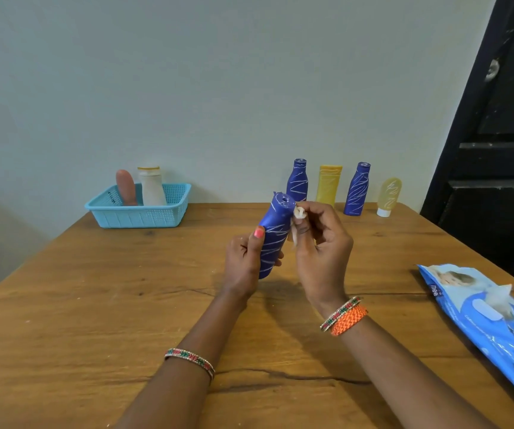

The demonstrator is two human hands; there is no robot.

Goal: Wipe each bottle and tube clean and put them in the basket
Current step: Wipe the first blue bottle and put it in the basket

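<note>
My left hand (244,261) grips a blue bottle (274,235) streaked with white marks, held tilted above the table. My right hand (320,243) pinches a small folded white wipe (298,215) against the bottle's upper side near its cap. A light blue basket (139,209) stands at the back left and holds a pinkish tube (126,187) and a white bottle (152,188). Along the back wall stand two more marked blue bottles (298,179) (357,188), a yellow tube (329,184) and a pale yellow tube (388,196) on its white cap.
A blue pack of wet wipes (491,329) lies at the right edge of the wooden table (94,320), a wipe sticking out of its opening. A dark door (503,134) stands to the right, a pale wall behind.
</note>
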